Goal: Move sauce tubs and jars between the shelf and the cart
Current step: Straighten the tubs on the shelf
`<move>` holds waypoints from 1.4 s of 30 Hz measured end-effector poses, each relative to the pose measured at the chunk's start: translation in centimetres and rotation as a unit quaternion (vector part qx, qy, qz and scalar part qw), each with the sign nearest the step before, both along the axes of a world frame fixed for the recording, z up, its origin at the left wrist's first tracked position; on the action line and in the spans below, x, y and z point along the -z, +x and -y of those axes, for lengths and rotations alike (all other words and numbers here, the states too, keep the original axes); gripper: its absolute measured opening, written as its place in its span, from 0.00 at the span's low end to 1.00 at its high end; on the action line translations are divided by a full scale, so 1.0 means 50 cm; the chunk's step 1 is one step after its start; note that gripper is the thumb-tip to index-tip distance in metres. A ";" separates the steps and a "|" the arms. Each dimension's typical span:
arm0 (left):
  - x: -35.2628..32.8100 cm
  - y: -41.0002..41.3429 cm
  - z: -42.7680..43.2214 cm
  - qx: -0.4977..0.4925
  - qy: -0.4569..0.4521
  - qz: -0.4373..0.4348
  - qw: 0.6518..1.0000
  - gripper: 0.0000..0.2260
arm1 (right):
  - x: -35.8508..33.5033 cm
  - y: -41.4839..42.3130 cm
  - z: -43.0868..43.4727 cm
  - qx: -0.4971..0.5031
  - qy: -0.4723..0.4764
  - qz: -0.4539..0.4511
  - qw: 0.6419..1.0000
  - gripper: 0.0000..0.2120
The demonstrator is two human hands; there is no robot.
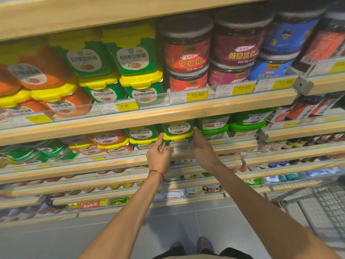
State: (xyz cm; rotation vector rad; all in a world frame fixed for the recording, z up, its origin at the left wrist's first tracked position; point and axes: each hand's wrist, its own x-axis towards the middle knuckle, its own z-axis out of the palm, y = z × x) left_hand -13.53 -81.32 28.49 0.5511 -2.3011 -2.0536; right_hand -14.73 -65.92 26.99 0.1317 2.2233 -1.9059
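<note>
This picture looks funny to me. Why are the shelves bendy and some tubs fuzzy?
Head view: the wide lens bows the shelf edge; orange tubs at the left edge and the cart at right are blurred; the red jar and price tag read clearly; lighting is even, without hard shadows.

Both bare arms reach forward and up from the lower edge of the view, almost straight at the elbows. They converge so that the two hands end close together, palms turned inward toward each other across a narrow gap. The left hand (158,153), with a thin red string bracelet (157,172) round the wrist just below it, shows its back, thumb raised and fingers loosely curled toward its partner. The right hand (202,148) stands on edge with its fingers straight and together, pointing up and forward, though whether its fingertips press on anything is hard to tell.
</note>
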 end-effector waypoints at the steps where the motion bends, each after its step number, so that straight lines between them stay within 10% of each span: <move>1: 0.003 -0.004 0.004 0.001 0.006 0.003 1.000 0.28 | 0.002 0.003 -0.002 -0.002 -0.008 -0.004 1.000 0.37; 11: 0.013 -0.017 0.028 0.029 -0.004 -0.002 1.000 0.29 | 0.023 0.020 -0.016 -0.041 -0.018 -0.038 0.998 0.44; 19: -0.035 0.012 0.011 -0.033 -0.171 -0.082 0.981 0.19 | 0.005 0.018 0.001 0.166 0.009 -0.153 0.974 0.19; 27: -0.018 -0.022 -0.010 -0.007 -0.195 -0.087 0.977 0.18 | -0.004 -0.015 0.011 0.096 0.214 -0.214 0.948 0.18; 37: -0.045 -0.024 -0.032 -0.080 -0.196 -0.067 0.975 0.10 | -0.015 -0.031 0.005 -0.013 0.277 -0.139 0.951 0.16; 42: -0.033 -0.024 -0.020 -0.067 -0.176 -0.076 0.979 0.22 | -0.019 -0.025 -0.012 -0.045 0.257 -0.120 0.958 0.21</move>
